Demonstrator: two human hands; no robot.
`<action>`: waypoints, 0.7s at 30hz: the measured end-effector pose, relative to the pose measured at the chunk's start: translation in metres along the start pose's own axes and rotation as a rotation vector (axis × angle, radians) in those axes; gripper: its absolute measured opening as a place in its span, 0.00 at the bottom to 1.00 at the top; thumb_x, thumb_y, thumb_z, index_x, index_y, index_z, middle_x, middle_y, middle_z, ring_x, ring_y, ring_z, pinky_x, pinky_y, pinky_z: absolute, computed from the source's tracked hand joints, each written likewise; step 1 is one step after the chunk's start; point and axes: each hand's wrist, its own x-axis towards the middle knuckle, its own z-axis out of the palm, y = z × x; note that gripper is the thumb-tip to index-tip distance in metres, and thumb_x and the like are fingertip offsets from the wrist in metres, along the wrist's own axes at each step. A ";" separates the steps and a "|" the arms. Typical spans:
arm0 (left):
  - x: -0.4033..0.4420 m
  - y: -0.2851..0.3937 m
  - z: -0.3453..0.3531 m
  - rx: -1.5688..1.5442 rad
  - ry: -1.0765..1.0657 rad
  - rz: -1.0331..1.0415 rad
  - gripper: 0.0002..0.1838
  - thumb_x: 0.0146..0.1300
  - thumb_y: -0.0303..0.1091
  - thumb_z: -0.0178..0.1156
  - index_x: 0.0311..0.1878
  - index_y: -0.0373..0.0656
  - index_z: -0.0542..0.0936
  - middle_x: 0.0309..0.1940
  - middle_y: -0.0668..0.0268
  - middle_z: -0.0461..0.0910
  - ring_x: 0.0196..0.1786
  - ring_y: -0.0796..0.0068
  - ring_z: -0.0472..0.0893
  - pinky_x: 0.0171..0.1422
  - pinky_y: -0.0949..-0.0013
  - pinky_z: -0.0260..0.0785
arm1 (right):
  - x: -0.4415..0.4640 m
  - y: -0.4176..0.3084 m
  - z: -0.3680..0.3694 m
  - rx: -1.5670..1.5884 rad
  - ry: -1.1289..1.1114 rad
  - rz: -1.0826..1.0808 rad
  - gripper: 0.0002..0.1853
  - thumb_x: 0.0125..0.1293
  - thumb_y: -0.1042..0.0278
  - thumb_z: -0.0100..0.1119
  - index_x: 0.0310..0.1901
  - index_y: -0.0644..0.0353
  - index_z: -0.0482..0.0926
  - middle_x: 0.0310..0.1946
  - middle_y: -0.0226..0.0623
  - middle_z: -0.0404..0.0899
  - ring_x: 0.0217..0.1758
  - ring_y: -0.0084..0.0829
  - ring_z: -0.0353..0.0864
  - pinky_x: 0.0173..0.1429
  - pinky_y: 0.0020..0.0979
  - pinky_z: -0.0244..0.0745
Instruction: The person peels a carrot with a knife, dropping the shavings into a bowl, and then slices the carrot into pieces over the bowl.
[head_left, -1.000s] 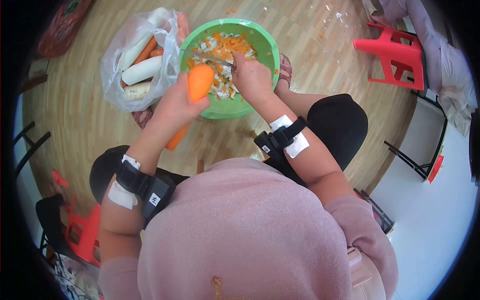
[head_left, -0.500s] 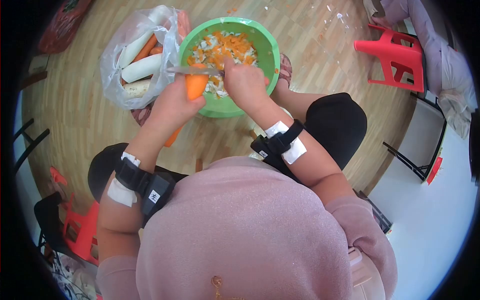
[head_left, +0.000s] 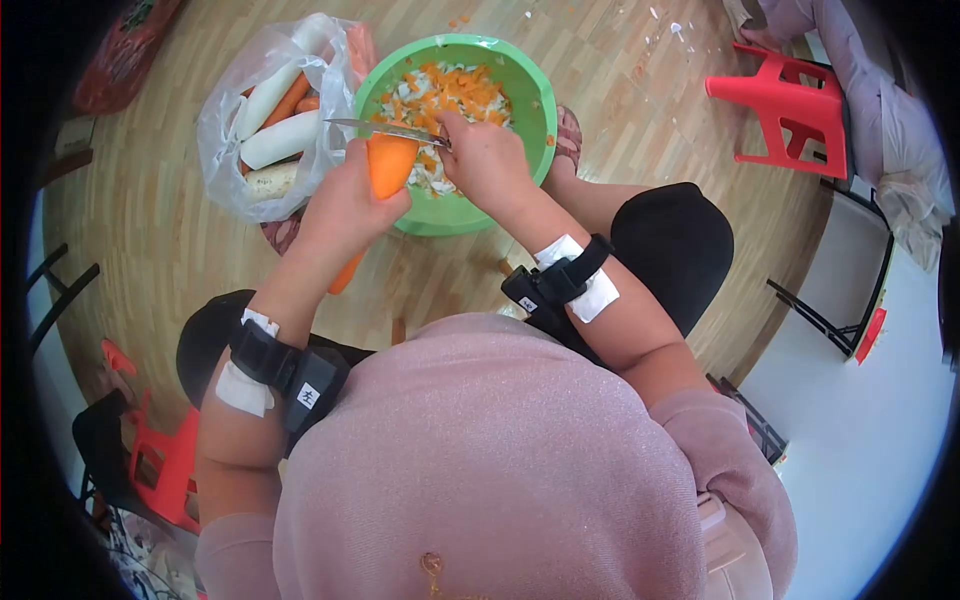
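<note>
The left hand's (head_left: 345,205) grip is wrapped firmly around a thick, smooth orange carrot (head_left: 391,168), whose blunt upper end sticks out above the fist and whose narrower end shows below it. The right hand's (head_left: 488,165) grip is closed on the handle of a knife (head_left: 388,129), a slim, straight metal blade with a dull sheen. The blade lies across the top of the carrot; whether its edge touches the flesh I cannot tell.

The carrot's upper end is over the left side of a round basin (head_left: 430,214) of glossy light-green plastic with a broad rim. Inside, moist-looking orange and white chopped pieces (head_left: 450,95) lie in a loose, uneven heap. Just beside the basin slumps a crinkled, translucent plastic bag (head_left: 222,150) holding long, matte white radishes (head_left: 282,140) and carrots.

Beneath them runs a floor (head_left: 600,90) of pale, wood-grained strips. Strapped black devices sit over white padding on both forearms, near a soft pink, faintly glittery top (head_left: 480,440). Farther off stands an angular stool (head_left: 741,91) of red plastic.
</note>
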 end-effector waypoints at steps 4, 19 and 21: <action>0.000 -0.001 0.001 0.003 -0.002 0.007 0.31 0.50 0.40 0.61 0.52 0.30 0.63 0.30 0.42 0.78 0.37 0.42 0.80 0.40 0.52 0.71 | -0.001 0.001 0.002 0.021 0.043 -0.071 0.12 0.54 0.66 0.60 0.39 0.59 0.75 0.21 0.44 0.79 0.26 0.45 0.81 0.30 0.44 0.76; 0.000 0.000 0.001 -0.036 0.011 -0.054 0.31 0.52 0.37 0.62 0.58 0.36 0.64 0.41 0.47 0.78 0.45 0.52 0.79 0.49 0.61 0.70 | 0.005 0.012 0.016 -0.021 0.030 0.024 0.15 0.54 0.68 0.60 0.44 0.57 0.76 0.24 0.44 0.80 0.28 0.44 0.81 0.32 0.42 0.76; 0.000 -0.002 0.003 -0.029 0.044 0.011 0.29 0.51 0.38 0.61 0.54 0.35 0.65 0.37 0.45 0.78 0.42 0.48 0.79 0.46 0.57 0.71 | 0.004 0.013 0.019 -0.015 0.039 0.020 0.14 0.54 0.67 0.60 0.44 0.57 0.76 0.23 0.44 0.80 0.28 0.44 0.81 0.32 0.42 0.76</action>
